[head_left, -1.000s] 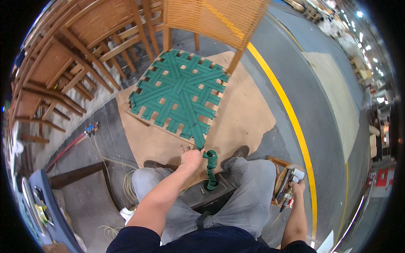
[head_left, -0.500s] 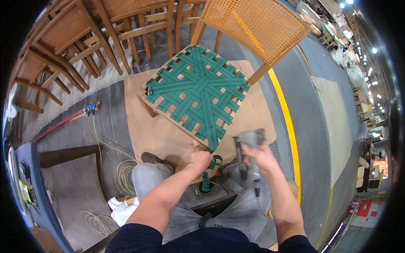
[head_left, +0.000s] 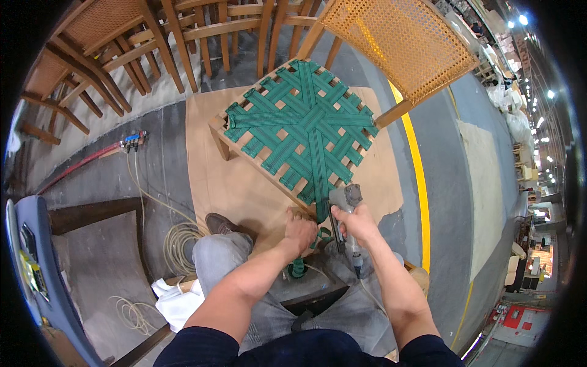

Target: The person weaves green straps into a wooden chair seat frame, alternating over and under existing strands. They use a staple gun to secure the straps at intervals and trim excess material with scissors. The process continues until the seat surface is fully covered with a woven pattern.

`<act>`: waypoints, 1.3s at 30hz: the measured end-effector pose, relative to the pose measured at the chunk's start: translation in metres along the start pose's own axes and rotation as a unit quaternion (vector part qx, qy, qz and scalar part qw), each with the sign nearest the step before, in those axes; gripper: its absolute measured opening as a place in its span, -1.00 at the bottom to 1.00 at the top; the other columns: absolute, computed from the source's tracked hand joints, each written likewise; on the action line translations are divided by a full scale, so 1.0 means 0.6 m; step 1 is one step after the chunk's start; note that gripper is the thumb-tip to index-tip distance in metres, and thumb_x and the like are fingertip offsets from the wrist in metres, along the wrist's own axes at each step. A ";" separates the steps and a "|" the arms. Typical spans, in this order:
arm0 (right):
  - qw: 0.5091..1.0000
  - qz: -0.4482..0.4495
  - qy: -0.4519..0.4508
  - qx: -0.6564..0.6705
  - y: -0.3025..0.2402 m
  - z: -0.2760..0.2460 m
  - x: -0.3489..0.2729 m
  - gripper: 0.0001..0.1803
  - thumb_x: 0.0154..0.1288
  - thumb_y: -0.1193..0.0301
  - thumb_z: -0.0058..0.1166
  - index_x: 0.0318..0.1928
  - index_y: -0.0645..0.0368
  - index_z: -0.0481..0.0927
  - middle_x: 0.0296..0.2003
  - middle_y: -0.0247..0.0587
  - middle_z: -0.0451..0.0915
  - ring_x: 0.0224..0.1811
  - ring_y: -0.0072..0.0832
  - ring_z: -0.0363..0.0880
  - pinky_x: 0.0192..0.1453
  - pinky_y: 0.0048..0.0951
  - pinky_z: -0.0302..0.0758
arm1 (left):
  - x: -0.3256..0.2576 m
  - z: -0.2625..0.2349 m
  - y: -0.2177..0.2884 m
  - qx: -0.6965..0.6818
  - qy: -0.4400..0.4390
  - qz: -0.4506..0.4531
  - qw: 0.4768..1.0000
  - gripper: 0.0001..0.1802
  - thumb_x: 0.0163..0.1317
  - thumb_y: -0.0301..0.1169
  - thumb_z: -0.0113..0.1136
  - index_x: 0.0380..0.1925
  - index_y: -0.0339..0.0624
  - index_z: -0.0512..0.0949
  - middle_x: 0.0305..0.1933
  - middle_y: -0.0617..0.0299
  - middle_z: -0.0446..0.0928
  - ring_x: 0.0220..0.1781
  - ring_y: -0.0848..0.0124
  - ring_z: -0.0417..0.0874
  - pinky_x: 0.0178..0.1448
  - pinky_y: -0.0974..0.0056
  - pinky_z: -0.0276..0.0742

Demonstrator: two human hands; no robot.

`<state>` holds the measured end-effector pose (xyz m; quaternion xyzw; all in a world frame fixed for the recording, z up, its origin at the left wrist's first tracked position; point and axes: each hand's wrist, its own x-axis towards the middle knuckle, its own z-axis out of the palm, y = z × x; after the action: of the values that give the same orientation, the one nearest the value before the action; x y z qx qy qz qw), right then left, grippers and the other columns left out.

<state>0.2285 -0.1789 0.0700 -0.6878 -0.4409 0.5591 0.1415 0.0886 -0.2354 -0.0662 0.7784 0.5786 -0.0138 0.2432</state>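
A wooden chair with a cane back (head_left: pixel 400 49) stands in front of me, its seat covered with woven green webbing (head_left: pixel 313 119). Two wider diagonal straps cross over the weave. At the seat's near corner my left hand (head_left: pixel 299 233) is closed on the webbing strap hanging over the frame; the strap's loose tail (head_left: pixel 298 268) curls down below it. My right hand (head_left: pixel 359 225) grips a grey air staple gun (head_left: pixel 347 196), its head right beside that corner and strap. Whether its nose touches the strap is hard to see.
Brown cardboard (head_left: pixel 214 177) lies under the chair. Several wooden cane chairs (head_left: pixel 101 24) stand at the far left. A coiled air hose (head_left: pixel 182 244) lies left of my leg, and a red hose with a blue fitting (head_left: pixel 133 140) beyond it. A yellow line (head_left: pixel 419 183) runs along the floor at right.
My right hand has brought the staple gun left to the seat's near corner. The left hand stays on the strap there. The whole view has shifted slightly.
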 end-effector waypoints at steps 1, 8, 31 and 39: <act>1.000 0.003 -0.001 -0.013 -0.005 0.002 -0.002 -0.71 0.37 0.28 0.32 -0.21 0.30 0.62 -0.59 -0.33 0.55 -0.69 -0.58 0.47 -0.65 -0.46 0.37 | -0.001 -0.001 -0.001 0.001 0.003 0.001 1.000 -0.54 0.51 -0.07 -0.07 -0.12 -0.09 0.76 -0.12 0.06 0.77 0.20 0.03 0.66 0.57 -0.42 -0.05; 1.000 -0.014 -0.015 0.009 -0.013 0.015 -0.003 -0.73 0.35 0.32 0.33 -0.21 0.29 0.61 -0.53 -0.30 0.60 -0.68 -0.60 0.49 -0.65 -0.48 0.37 | 0.008 -0.018 -0.005 -0.030 -0.047 0.008 0.998 -0.37 0.55 0.06 -0.16 -0.17 -0.20 0.77 -0.06 -0.04 0.74 0.27 -0.04 0.61 0.58 -0.37 -0.01; 0.994 -0.026 -0.015 0.103 0.004 -0.029 -0.013 -0.75 0.39 0.36 0.30 -0.07 0.25 0.63 -0.49 -0.39 0.59 -0.65 -0.66 0.49 -0.62 -0.54 0.38 | 0.111 -0.200 -0.079 -0.767 -0.066 -0.168 0.615 -0.70 0.54 -0.41 -0.06 0.08 -0.37 0.53 -0.13 0.09 0.72 -0.22 0.38 0.74 -0.26 0.26 0.66; 0.996 -0.017 -0.020 0.080 0.011 -0.014 0.013 -0.73 0.38 0.30 0.31 -0.15 0.26 0.63 -0.56 -0.40 0.54 -0.68 -0.63 0.46 -0.63 -0.50 0.37 | 0.126 -0.178 -0.073 -0.784 -0.040 -0.170 0.596 -0.69 0.55 -0.38 -0.07 0.07 -0.39 0.53 -0.07 0.06 0.71 -0.13 0.38 0.75 -0.17 0.24 0.68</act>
<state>0.2389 -0.1744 0.0632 -0.6553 -0.4091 0.6038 0.1968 0.0461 -0.1163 -0.0110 0.1740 0.4779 0.3728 0.7761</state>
